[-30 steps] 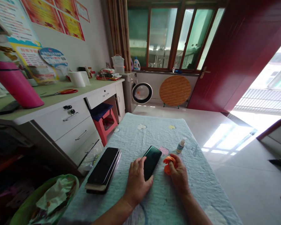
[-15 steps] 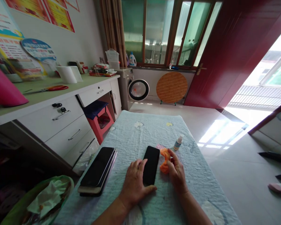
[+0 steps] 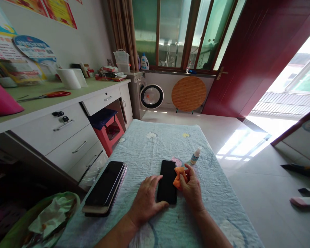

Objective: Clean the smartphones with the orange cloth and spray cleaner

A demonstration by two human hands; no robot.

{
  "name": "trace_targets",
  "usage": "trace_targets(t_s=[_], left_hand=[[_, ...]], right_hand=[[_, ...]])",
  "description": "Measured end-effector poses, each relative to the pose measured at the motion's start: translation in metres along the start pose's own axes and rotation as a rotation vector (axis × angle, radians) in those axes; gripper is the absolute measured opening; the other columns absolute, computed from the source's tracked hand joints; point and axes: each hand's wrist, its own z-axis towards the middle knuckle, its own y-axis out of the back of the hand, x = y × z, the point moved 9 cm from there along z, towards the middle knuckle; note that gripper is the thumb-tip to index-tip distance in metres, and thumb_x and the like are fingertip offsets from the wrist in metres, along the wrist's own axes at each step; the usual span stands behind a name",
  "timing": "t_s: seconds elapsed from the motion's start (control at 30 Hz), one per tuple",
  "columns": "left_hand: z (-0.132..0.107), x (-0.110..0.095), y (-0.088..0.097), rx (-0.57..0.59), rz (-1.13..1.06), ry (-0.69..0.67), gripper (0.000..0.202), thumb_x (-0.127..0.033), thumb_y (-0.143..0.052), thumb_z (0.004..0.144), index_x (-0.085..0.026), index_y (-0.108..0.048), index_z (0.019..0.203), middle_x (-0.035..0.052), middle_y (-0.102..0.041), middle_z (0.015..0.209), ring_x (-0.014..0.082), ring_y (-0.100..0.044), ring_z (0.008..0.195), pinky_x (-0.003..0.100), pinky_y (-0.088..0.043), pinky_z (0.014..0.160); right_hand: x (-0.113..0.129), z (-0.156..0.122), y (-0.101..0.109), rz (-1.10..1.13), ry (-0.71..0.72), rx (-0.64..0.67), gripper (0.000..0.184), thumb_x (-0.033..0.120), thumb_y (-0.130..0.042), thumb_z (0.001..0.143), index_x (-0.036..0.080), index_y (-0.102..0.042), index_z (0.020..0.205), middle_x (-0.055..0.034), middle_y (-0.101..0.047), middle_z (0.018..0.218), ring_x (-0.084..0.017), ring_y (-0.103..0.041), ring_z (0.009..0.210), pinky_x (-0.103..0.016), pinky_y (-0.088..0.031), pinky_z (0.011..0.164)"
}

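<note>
A black smartphone (image 3: 167, 182) lies face up on the cloth-covered table. My left hand (image 3: 146, 195) steadies it, fingers against its left edge and thumb along the bottom edge. In my right hand (image 3: 192, 187) a crumpled orange cloth (image 3: 179, 177) is pinched between thumb and fingers, touching the phone's right edge. Beyond that hand stands a small spray bottle (image 3: 195, 156) with a white cap and blue label. To the left, a stack of phones (image 3: 105, 186) rests near the table's edge, a black screen on top.
A light blue quilted cloth (image 3: 155, 148) covers the table. On the left are a white desk (image 3: 67, 137), a red stool (image 3: 110, 132) and a waste bin (image 3: 76, 203) with crumpled paper. Behind stand a washing machine with its door (image 3: 152, 96) open and a round wooden tabletop (image 3: 188, 93).
My right hand has brought the orange cloth leftward onto the phone's right edge. The phone appears turned slightly more upright in view, and my left hand still rests at it.
</note>
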Motion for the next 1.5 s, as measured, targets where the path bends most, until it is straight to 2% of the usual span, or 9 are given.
trace_targets(t_s=[0.23,0.43,0.6,0.77,0.87,1.03,1.2,1.33,1.5], left_hand=[[-0.001,0.001,0.002,0.002,-0.006,-0.005,0.079,-0.031,-0.083,0.066,-0.02,-0.046,0.134,0.0137,-0.056,0.132,0.0338,-0.051,0.122,0.052,-0.042,0.103],[0.002,0.0,0.004,-0.011,-0.024,-0.065,0.08,-0.063,-0.075,0.071,-0.02,-0.049,0.134,0.0147,-0.058,0.129,0.0356,-0.054,0.119,0.052,-0.045,0.1],[0.003,0.0,0.004,-0.03,-0.04,-0.099,0.084,-0.074,-0.065,0.072,-0.021,-0.049,0.135,0.0143,-0.058,0.129,0.0353,-0.055,0.118,0.052,-0.044,0.101],[0.001,0.002,0.006,-0.087,-0.01,-0.074,0.088,-0.074,-0.065,0.072,-0.019,-0.046,0.139,0.0157,-0.058,0.13,0.0371,-0.054,0.119,0.055,-0.042,0.101],[0.001,-0.001,0.008,-0.113,0.005,-0.074,0.09,-0.074,-0.066,0.071,-0.018,-0.046,0.138,0.0162,-0.059,0.128,0.0369,-0.056,0.115,0.055,-0.044,0.1],[0.002,-0.005,0.008,-0.098,0.019,-0.046,0.075,-0.058,-0.071,0.077,-0.017,-0.047,0.135,0.0148,-0.061,0.125,0.0338,-0.057,0.114,0.052,-0.045,0.099],[0.0,-0.003,0.007,-0.122,0.033,-0.041,0.075,-0.051,-0.076,0.074,-0.018,-0.047,0.134,0.0149,-0.061,0.126,0.0347,-0.056,0.116,0.055,-0.043,0.101],[-0.002,0.001,0.007,-0.15,0.042,-0.025,0.073,-0.044,-0.076,0.076,-0.02,-0.044,0.137,0.0143,-0.057,0.13,0.0342,-0.053,0.12,0.055,-0.043,0.103],[-0.003,0.003,0.003,-0.14,0.075,-0.043,0.082,-0.046,-0.078,0.073,-0.019,-0.041,0.141,0.0158,-0.053,0.135,0.0354,-0.049,0.125,0.055,-0.04,0.105]], right_hand=[[0.001,-0.002,-0.001,-0.07,0.051,-0.019,0.038,0.034,-0.056,0.087,0.019,-0.053,0.122,-0.0053,-0.067,0.092,-0.019,-0.067,0.075,-0.032,-0.056,0.067],[0.036,-0.006,0.016,-0.181,0.323,-0.194,0.035,0.026,-0.053,0.088,0.021,-0.054,0.123,-0.0088,-0.065,0.108,-0.021,-0.064,0.096,-0.038,-0.054,0.085],[0.06,-0.022,-0.025,-0.315,0.495,0.257,0.048,0.015,-0.053,0.084,0.023,-0.052,0.131,-0.0072,-0.068,0.108,-0.022,-0.061,0.098,-0.037,-0.052,0.088],[0.072,-0.022,-0.025,-0.403,0.417,0.353,0.044,0.017,-0.042,0.091,0.023,-0.054,0.132,-0.0084,-0.068,0.113,-0.024,-0.059,0.107,-0.043,-0.047,0.096],[0.077,-0.028,-0.037,-0.554,0.445,0.537,0.042,0.018,-0.043,0.092,0.025,-0.059,0.13,-0.0067,-0.057,0.138,-0.026,-0.045,0.131,-0.049,-0.034,0.109],[0.066,-0.045,-0.056,-0.729,0.407,0.798,0.065,0.02,-0.051,0.088,0.026,-0.034,0.151,-0.0032,-0.034,0.156,-0.025,-0.025,0.146,-0.054,-0.009,0.12],[0.07,-0.069,-0.051,-0.707,0.394,0.896,0.069,0.027,-0.05,0.092,0.026,-0.022,0.155,-0.0031,-0.026,0.158,-0.023,-0.023,0.146,-0.049,-0.01,0.121],[0.071,-0.086,-0.041,-0.687,0.362,0.967,0.069,0.025,-0.055,0.088,0.026,-0.029,0.153,-0.0047,-0.032,0.156,-0.027,-0.027,0.145,-0.052,-0.009,0.12],[0.07,-0.072,-0.042,-0.701,0.39,0.919,0.067,0.026,-0.051,0.091,0.032,-0.026,0.153,-0.0026,-0.031,0.157,-0.025,-0.026,0.145,-0.054,-0.008,0.12]])
